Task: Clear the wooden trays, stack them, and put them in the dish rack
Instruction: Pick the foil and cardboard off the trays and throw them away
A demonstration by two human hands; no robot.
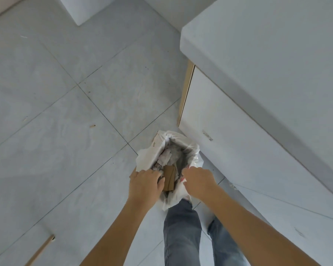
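Observation:
No wooden tray or dish rack is in view. A bin lined with a white trash bag [152,150] stands on the tiled floor by the cabinet corner. Inside it lie crumpled white paper [166,156] and a brown cardboard piece [170,179]. My left hand [145,184] curls over the bag's near left rim, thumb beside the cardboard. My right hand [199,182] pinches the bag's near right rim. Both hands are closed on the plastic.
A white counter [267,54] with a cabinet front [219,121] below it fills the right side. My legs in jeans [181,237] stand just behind the bin. A wooden stick [40,250] lies on the floor at lower left. Grey floor tiles [65,112] spread left.

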